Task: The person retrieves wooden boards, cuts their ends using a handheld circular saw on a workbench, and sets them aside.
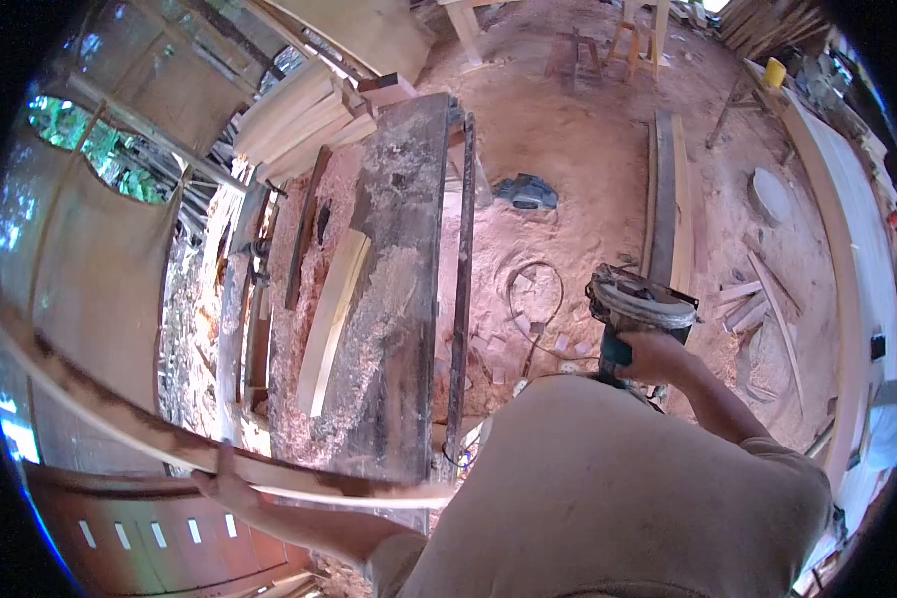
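Two hands busy, mate: your left hand [234, 490] has its fingers curled round a long board [135, 414] on the near left, though some are hidden behind it. Your right hand [653, 357] grips a power tool [646, 309] on the right; your palm and shirt [628, 478] cover its lower end, so can't tell what kind. The board's left end blurs out at the view's edge. Shavings litter your dark bench [404, 219], beside a pale strip [334, 324]. Dusty floor [578, 130], offcuts [752, 304] right, stool [623, 45] far off.
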The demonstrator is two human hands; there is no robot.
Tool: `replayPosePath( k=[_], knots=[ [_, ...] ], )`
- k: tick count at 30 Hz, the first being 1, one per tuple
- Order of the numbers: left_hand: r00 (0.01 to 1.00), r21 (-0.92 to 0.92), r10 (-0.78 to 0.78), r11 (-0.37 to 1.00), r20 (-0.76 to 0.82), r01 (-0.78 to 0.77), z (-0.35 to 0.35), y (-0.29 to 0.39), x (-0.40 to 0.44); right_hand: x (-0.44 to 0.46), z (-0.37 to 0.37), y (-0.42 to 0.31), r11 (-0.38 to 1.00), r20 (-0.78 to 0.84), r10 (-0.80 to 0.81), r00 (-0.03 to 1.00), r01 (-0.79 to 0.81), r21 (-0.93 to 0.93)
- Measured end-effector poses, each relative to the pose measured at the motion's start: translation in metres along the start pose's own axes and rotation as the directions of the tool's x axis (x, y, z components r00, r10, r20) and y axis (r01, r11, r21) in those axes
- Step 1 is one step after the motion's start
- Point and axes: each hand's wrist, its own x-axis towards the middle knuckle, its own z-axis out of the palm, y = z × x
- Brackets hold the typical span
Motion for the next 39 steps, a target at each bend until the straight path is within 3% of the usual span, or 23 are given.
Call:
replayPosePath(
  k=[2,3,4,5,6,7,8,9,10,12,15,16,19,22,23,25,26,27,29,30,34,36,39],
  knots=[
    [0.976,-0.084,0.05,0.996,0.212,-0.033,0.006,-0.04,-0.009,0.002,0.008,0.01,1.0,-0.032,-0.016,0.999,0.016,0.0],
    [0.966,0.028,0.045,0.998,0.254,-0.053,0.021,-0.057,-0.021,0.006,0.005,0.011,1.0,-0.062,-0.014,0.998,0.014,-0.004],
    [0.949,0.144,-0.13,0.985,0.287,0.091,0.041,-0.05,-0.047,0.007,0.004,0.012,1.0,-0.006,0.02,1.0,-0.02,0.013],
    [0.984,0.201,-0.029,0.979,0.174,-0.007,0.066,-0.069,-0.068,0.004,0.005,0.012,0.998,0.056,0.053,0.997,-0.055,0.032],
    [0.961,0.526,-0.014,0.839,0.276,-0.139,0.079,-0.079,-0.084,0.001,0.002,0.01,0.998,0.03,0.05,0.998,-0.051,0.036],
    [0.931,0.553,-0.04,0.813,0.363,-0.181,0.093,-0.102,-0.094,-0.003,0.003,0.006,0.998,0.005,0.051,0.999,-0.051,0.048],
    [0.884,0.36,0.104,0.887,0.456,-0.29,0.102,-0.174,-0.088,-0.002,0.003,0.005,0.995,0.036,0.093,0.995,-0.094,0.026],
    [0.872,0.42,0.145,0.832,0.467,-0.363,0.115,-0.212,-0.096,-0.004,0.006,0.01,0.998,0.001,0.02,1.0,-0.02,0.064],
    [0.826,0.54,0.007,0.754,0.564,-0.375,0.125,-0.188,-0.119,-0.008,0.008,0.007,0.997,-0.019,0.046,0.999,-0.045,0.057],
    [0.735,0.549,-0.337,0.834,0.588,-0.058,0.137,-0.162,-0.15,-0.013,0.012,0.006,0.995,-0.045,0.088,0.995,-0.085,0.054],
    [0.74,0.622,-0.225,0.717,0.635,-0.316,0.146,-0.264,-0.152,-0.015,0.01,0.011,0.993,-0.043,0.114,0.993,-0.114,0.003],
    [0.776,0.614,-0.189,0.731,0.601,-0.298,0.143,-0.257,-0.158,-0.019,0.006,0.007,0.99,-0.031,0.143,0.989,-0.142,0.021],
    [0.681,0.457,0.093,0.675,0.726,-0.579,0.132,-0.408,-0.129,-0.02,0.005,0.01,0.983,-0.043,0.178,0.983,-0.175,0.058],
    [0.666,0.677,-0.334,0.645,0.666,-0.353,0.128,-0.231,-0.133,-0.017,0.012,0.02,0.978,-0.056,0.193,0.98,-0.188,0.088],
    [0.663,0.678,-0.339,0.645,0.668,-0.353,0.133,-0.233,-0.13,-0.016,0.012,0.023,0.977,-0.063,0.198,0.978,-0.192,0.091],
    [0.707,0.759,-0.295,0.364,0.643,-0.539,0.13,-0.25,-0.114,-0.021,0.005,0.012,0.972,-0.029,0.217,0.976,-0.214,0.098],
    [0.752,0.733,-0.165,0.428,0.639,-0.529,0.12,-0.291,-0.106,-0.023,0.0,0.009,0.968,-0.011,0.233,0.972,-0.231,0.103],
    [0.741,0.723,-0.106,0.345,0.664,-0.598,0.118,-0.365,-0.09,-0.024,0.003,0.009,0.965,0.005,0.24,0.971,-0.239,0.11],
    [0.709,0.699,0.014,0.153,0.705,-0.698,0.127,-0.371,-0.087,-0.025,0.005,0.006,0.969,-0.072,0.238,0.969,-0.233,0.079],
    [0.815,0.742,0.087,0.368,0.572,-0.56,0.12,-0.374,-0.09,-0.027,-0.001,0.0,0.97,-0.051,0.231,0.972,-0.226,0.089],
    [0.816,0.749,0.145,0.332,0.56,-0.573,0.125,-0.44,-0.072,-0.03,0.007,-0.001,0.972,-0.129,0.232,0.964,-0.224,0.077],
    [0.686,0.704,-0.218,0.401,0.694,-0.586,0.135,-0.339,-0.089,-0.031,0.006,-0.003,0.967,-0.03,0.251,0.968,-0.249,0.063],
    [0.598,0.626,-0.285,0.598,0.749,-0.5,0.184,-0.297,-0.101,-0.028,0.007,-0.01,0.969,-0.083,0.248,0.965,-0.247,0.019]
  ],
)
